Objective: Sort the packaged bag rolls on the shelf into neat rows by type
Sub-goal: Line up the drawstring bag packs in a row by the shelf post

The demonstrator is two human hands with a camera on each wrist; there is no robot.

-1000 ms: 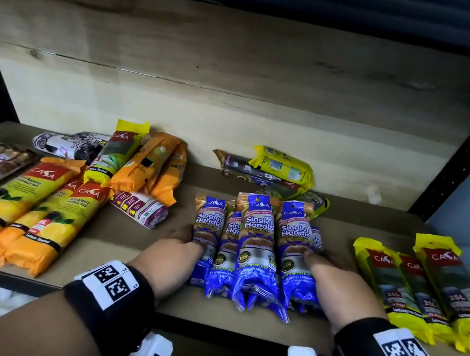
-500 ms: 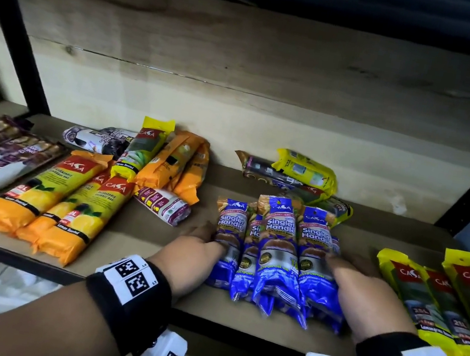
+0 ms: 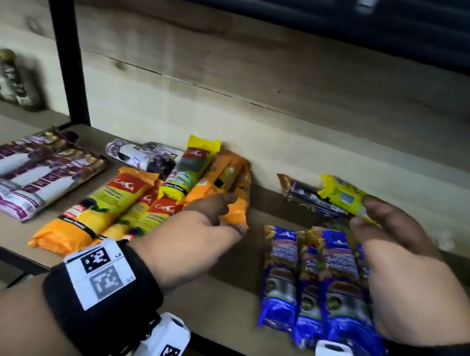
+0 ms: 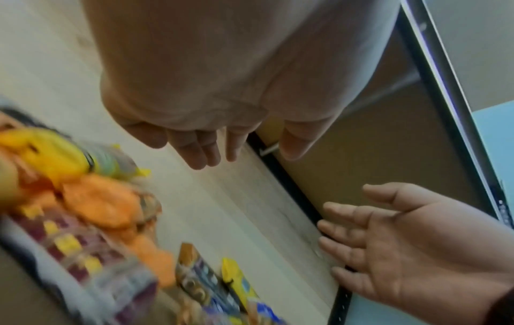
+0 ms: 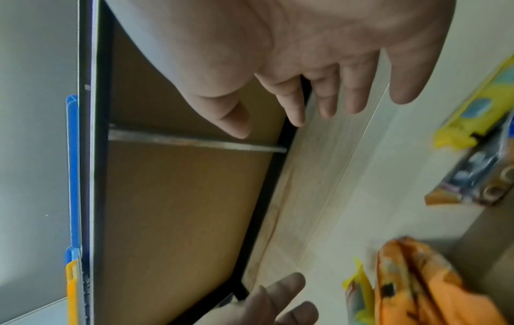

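Note:
Several blue packs (image 3: 321, 271) lie side by side at the shelf's front. My left hand (image 3: 230, 214) hovers with straight fingers at the lower end of the orange packs (image 3: 226, 182) and holds nothing. My right hand (image 3: 376, 221) is raised above the blue packs, palm turned inward. Its fingertips are near a yellow pack (image 3: 341, 193) that lies on a dark pack (image 3: 308, 197) at the back. The left wrist view shows the left hand (image 4: 200, 151) open and the orange packs (image 4: 105, 204) blurred. The right wrist view shows the right hand (image 5: 319, 99) open.
Yellow-orange Casa packs (image 3: 115, 210) lie left of my left hand, with purple-white packs (image 3: 18, 171) further left. A yellow-green pack (image 3: 189, 170) and a white-purple pack (image 3: 143, 155) lie at the back. A black upright (image 3: 64, 53) stands at the left. The wooden shelf (image 3: 234, 319) has a bare strip between the groups.
Both hands have lifted off the sides of the blue packs. The left went up and left to the orange packs, the right went back toward the yellow pack. The view swung left.

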